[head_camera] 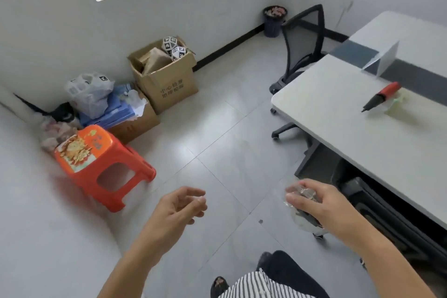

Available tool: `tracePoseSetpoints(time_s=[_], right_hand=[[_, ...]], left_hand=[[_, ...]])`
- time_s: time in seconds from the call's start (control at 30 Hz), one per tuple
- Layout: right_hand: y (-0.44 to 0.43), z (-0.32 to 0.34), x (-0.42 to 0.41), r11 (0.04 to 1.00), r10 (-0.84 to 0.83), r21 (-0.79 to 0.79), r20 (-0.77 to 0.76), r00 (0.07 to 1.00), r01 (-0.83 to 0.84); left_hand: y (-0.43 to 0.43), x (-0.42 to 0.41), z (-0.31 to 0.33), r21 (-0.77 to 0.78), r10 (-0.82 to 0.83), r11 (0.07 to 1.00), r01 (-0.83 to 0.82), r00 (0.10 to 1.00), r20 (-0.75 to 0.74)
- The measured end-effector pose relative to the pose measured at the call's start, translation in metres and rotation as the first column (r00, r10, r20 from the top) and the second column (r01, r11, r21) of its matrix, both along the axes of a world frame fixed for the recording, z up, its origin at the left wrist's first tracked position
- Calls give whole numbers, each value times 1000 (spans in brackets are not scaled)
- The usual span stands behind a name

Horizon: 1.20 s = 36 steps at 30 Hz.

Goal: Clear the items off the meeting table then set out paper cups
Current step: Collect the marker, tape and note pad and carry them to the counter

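Your striped shirt and a dark trouser leg fill the bottom edge, with both bare forearms reaching out over the grey tiled floor. Your right hand curls its fingers around a crumpled clear plastic wrapping, held in the air just off the near corner of the meeting table. Your left hand hangs well apart from it, fingers loosely bent and holding nothing. On the tabletop a red-and-black tool lies tilted across a pale green item, too blurred to identify; farther back a white folded card stands upright on the table's dark strip. A black office chair sits at the table's far end, with a full waste bin in the corner behind it. Along the left wall stand an open cardboard box, a white plastic bag on blue folders, and an orange stool.
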State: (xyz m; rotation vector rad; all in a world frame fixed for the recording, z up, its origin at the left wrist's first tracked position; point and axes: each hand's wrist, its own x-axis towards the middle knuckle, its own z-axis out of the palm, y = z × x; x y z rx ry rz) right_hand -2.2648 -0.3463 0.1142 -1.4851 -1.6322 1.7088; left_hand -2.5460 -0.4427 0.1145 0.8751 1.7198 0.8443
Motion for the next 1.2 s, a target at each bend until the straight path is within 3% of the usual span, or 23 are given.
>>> tracePoseSetpoints(time_s=[0.2,0.43,0.63,0.8,0.97,1.07,1.2], right_hand=[[91,-24,21,982,-175,-71,24,984,176],[236,-24,34,964,-263,66,66,962,259],[302,-17,63,925,-379,43,31,925,378],[332,-38,91,802,-595,7,105,797,598],[359,-42,88,706,-695,-41,154,702,707],[375,-37,88,645,-749,-28,172,640,764],[368,-33,96,492,-844,8,248,475,871]], left_hand=[[134,6,-16,-47,-201,979,201,980,7],[285,16,-10,-71,-312,948,310,950,-22],[387,39,-11,-92,-417,905,415,909,-7],[483,53,-24,-117,-585,806,581,811,-7],[589,75,-28,-103,-727,684,722,687,-13],[649,110,-32,-95,-830,557,825,557,-37],[701,184,-39,-79,-944,329,941,326,-47]])
